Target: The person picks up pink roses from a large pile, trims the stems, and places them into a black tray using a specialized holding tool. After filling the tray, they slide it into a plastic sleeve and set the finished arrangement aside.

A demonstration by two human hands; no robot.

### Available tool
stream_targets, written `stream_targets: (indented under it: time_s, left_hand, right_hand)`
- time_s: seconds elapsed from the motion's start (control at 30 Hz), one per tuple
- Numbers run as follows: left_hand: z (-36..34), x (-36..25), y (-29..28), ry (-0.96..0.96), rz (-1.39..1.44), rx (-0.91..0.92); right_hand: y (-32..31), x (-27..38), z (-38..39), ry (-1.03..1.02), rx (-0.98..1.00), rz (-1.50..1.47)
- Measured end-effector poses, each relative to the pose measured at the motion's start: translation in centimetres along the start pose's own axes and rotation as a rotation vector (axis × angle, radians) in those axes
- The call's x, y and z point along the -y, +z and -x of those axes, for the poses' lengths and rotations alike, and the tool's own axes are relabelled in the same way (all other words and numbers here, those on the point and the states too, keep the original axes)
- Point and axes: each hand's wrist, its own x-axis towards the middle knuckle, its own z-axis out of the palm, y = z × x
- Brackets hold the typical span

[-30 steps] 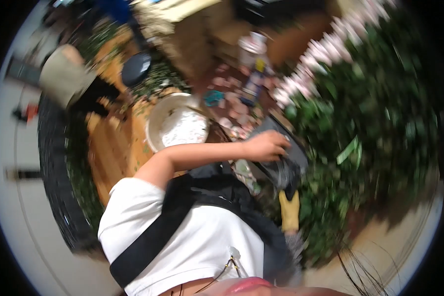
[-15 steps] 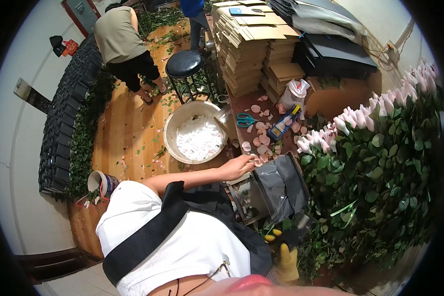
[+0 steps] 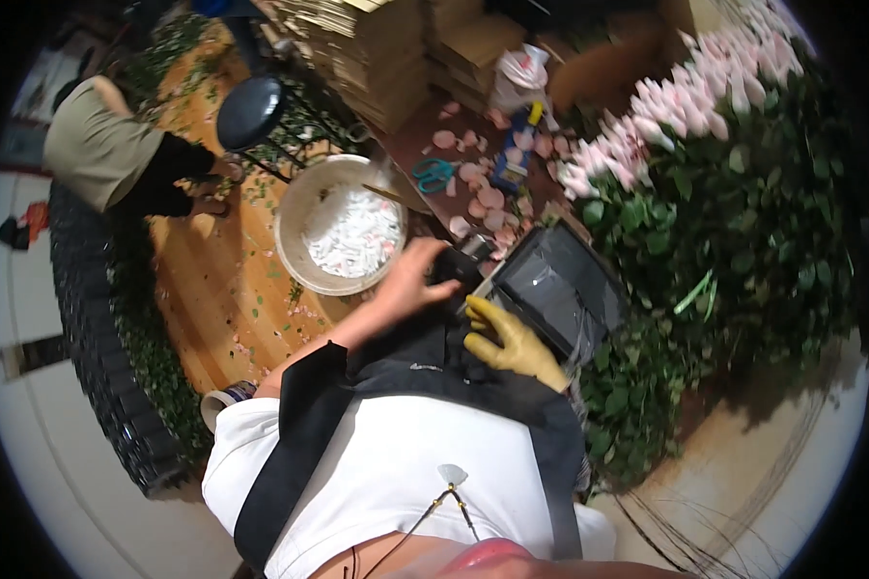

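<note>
My bare left hand (image 3: 417, 277), a little blurred, reaches across in front of my chest. Its thumb and fingers are around the near side of a black tool (image 3: 462, 267) with a grey tip; the kind of tool is unclear. To the right, my right hand (image 3: 512, 343) wears a yellow glove, its fingers spread and curved with nothing seen in them. Just beyond it stands a dark grey box-like bin (image 3: 560, 289) lined with plastic. Beside the bin, many pale pink roses (image 3: 681, 106) with long leafy stems (image 3: 724, 232) are piled.
A round tub (image 3: 290, 236) of white pieces stands left of the table (image 3: 415, 135). Teal scissors (image 3: 434, 175), loose petals (image 3: 490, 198), a white bag (image 3: 519, 77) and stacked cardboard (image 3: 386, 77) are on the table. Farther left are a black stool (image 3: 249, 114) and a bending person (image 3: 106, 145).
My gloved right hand has come up from low beside the stems, and the black tool has moved from it to my left hand. My left hand has drawn back from the petals. The view has shifted.
</note>
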Motion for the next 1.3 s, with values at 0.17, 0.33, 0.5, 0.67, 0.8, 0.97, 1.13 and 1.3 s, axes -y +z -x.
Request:
stream_targets:
  time_s: [0.17, 0.33, 0.5, 0.67, 0.8, 0.97, 1.13, 1.3]
  left_hand:
    - [-5.5, 9.5, -1.8, -0.090, -0.225, -0.015]
    - [-15.4, 13.3, -2.4, -0.070, -0.353, -0.270]
    - [-20.7, 17.1, -0.7, -0.008, -0.667, -0.233]
    - [-19.3, 17.2, -2.3, 0.180, -0.641, -0.367]
    - [-17.1, 13.7, -2.2, 0.144, -0.529, -0.258]
    - [-16.6, 12.5, -0.3, 0.221, -0.415, -0.161]
    - [-15.5, 12.1, -1.1, 0.170, -0.364, -0.118]
    - [-14.7, 12.0, -0.6, 0.208, -0.352, -0.010]
  right_hand:
    - [-4.1, 2.2, -6.9, -0.157, -0.427, -0.190]
    - [-9.7, 1.7, -20.0, -0.101, -1.045, -0.292]
    - [-13.7, -2.6, -24.4, 0.150, -0.730, -0.245]
    - [-11.7, 6.7, -22.6, 0.252, -0.686, -0.172]
    - [-8.2, -1.8, -22.3, 0.460, -0.584, -0.404]
    - [-7.7, -1.3, -23.2, 0.640, -0.435, 0.601]
    - [-8.1, 9.7, -15.2, 0.326, -0.549, -0.524]
    - [-14.0, 5.9, -5.7, 0.615, -0.598, -0.456]
